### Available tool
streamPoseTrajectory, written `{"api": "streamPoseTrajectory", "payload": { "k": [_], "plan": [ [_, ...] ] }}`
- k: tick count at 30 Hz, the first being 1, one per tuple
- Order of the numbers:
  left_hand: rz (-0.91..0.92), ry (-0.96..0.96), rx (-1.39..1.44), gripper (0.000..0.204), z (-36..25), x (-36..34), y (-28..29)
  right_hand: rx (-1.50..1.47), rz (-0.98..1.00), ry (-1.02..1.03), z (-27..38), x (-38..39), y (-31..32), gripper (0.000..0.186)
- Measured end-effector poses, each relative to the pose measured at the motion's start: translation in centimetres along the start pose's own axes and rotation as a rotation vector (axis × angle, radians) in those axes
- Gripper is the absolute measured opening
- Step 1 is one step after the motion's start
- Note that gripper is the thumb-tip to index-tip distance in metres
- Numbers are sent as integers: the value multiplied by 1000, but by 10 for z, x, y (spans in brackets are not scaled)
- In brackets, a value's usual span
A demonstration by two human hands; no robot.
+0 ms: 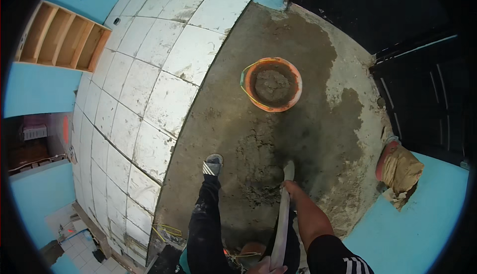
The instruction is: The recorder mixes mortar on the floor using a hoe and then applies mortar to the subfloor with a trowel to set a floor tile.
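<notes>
My right hand (293, 190) is wrapped round a long pale handle (282, 224), close to its far end. Lower down, at the bottom edge of the view, my left hand (268, 267) is closed round the same handle. The handle slants up over the wet grey floor; I cannot make out a blade. Loose wet mortar (261, 192) lies beside its far tip. Farther ahead stands an orange bucket (271, 109) with a yellow-green bail, holding a heap of grey mortar (272, 85). My left foot, in a striped slide sandal (213, 160), stands on the cement.
White, mortar-smeared floor tiles (144, 80) cover the left side, ending in a straight edge. A wooden shelf (62, 35) stands far left. At right are a dark door (422, 95) and a brown sack (403, 167). A yellow cord (170, 231) lies near my left leg.
</notes>
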State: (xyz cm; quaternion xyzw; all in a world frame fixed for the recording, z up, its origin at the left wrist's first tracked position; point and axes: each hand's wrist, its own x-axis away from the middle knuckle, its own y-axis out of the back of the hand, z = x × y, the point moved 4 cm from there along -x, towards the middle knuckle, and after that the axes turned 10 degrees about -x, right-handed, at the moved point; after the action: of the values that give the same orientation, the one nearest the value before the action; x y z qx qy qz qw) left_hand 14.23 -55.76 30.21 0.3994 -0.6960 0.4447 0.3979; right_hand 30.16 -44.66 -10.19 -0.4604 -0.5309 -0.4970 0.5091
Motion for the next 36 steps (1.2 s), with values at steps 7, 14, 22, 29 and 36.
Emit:
{"api": "streamPoseTrajectory", "payload": {
  "k": [7, 14, 22, 29, 36],
  "plan": [
    [100, -468, 61, 64, -124, 40, 15, 118, 108, -48, 71, 56, 22, 15],
    [158, -994, -52, 70, -238, 157, 11, 96, 243, 39, 188, 234, 11, 17],
    [111, -1399, -5, 65, -237, 244, 22, 179, 170, 399, 299, 363, -21, 14],
    [-239, -1371, -329, 44, -34, 107, 70, 51, -160, 769, 301, 305, -77, 22],
    [-658, -300, -196, 43, 159, -124, 184, -103, -289, 944, 230, 79, -185, 62]
  ]
}}
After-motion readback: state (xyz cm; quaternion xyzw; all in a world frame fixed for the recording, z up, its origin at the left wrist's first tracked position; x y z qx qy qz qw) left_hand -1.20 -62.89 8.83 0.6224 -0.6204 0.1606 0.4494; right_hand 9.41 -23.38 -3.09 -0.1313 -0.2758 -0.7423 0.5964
